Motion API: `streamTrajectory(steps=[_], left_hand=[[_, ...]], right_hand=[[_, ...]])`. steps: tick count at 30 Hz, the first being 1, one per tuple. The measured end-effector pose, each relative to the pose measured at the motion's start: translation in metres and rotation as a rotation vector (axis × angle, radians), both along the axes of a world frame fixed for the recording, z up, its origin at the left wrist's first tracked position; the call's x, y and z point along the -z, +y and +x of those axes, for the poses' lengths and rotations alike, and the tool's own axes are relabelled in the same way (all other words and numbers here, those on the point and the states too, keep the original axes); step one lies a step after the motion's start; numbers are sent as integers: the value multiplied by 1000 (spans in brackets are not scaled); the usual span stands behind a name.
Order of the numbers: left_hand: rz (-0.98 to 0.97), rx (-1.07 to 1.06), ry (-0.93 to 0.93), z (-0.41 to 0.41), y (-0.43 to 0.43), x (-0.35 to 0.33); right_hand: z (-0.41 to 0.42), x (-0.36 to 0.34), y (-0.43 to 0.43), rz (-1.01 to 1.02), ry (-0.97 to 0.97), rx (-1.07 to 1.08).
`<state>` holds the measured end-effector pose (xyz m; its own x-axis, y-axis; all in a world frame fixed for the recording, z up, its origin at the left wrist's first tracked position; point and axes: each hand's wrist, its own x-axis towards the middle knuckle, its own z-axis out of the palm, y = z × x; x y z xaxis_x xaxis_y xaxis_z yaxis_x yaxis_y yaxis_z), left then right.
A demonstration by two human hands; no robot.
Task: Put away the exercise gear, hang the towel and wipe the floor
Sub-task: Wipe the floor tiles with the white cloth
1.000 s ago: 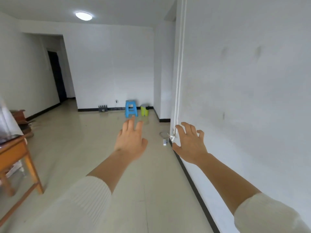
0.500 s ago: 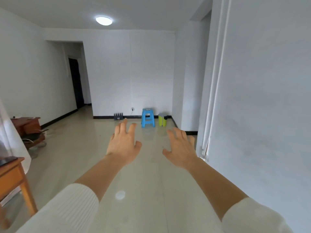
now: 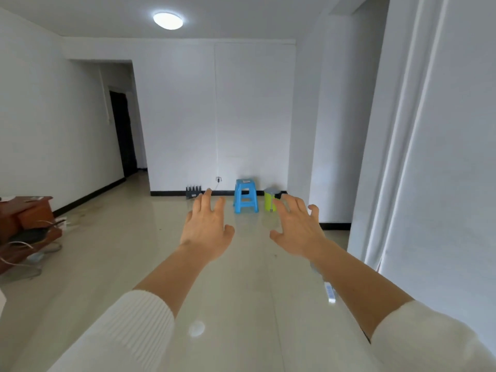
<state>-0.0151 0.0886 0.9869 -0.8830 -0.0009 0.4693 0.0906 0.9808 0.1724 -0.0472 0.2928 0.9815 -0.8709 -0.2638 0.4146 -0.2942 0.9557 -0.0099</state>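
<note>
Where the room opens out ahead, a glossy pale beige tiled floor [image 3: 120, 264] fills the lower half of the view and runs to a plain white far wall [image 3: 214, 116] with a black skirting strip. At the floor's left edge stands a low reddish-brown wooden cabinet [image 3: 26, 213], with loose cables and dark clutter against its front. Two bare forearms in white ribbed knit sleeves [image 3: 128, 331] reach forward over the middle of the floor. The left hand [image 3: 205, 232] is released, palm down, fingers straight and close together, holding nothing. The right hand [image 3: 299, 232], just beside it and apart from it, is also released, with fingers spread and slightly bent, grasping nothing. At the floor's far edge, against the wall, a bright blue plastic step stool [image 3: 245, 196] stands upright. Just beside it to the right sits a small lime-green bin with a grey lid [image 3: 269, 201], partly hidden by the right fingertips. Left of the stool is a small black pronged object [image 3: 193, 191], too small to identify. Near the floor's right edge lies a white power strip [image 3: 329, 292].
</note>
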Motion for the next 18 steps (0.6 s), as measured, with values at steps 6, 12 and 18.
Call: streamTrajectory(steps=[6, 12, 18], left_hand=[[49, -37, -23, -178, -23, -9], [33, -81, -1, -338, -57, -18], [-43, -70, 67, -505, -94, -6]], right_hand=[[-192, -13, -19, -97, -38, -4], [-357, -10, -51, -75, -42, -30], [-520, 4, -88, 4, 13, -38]])
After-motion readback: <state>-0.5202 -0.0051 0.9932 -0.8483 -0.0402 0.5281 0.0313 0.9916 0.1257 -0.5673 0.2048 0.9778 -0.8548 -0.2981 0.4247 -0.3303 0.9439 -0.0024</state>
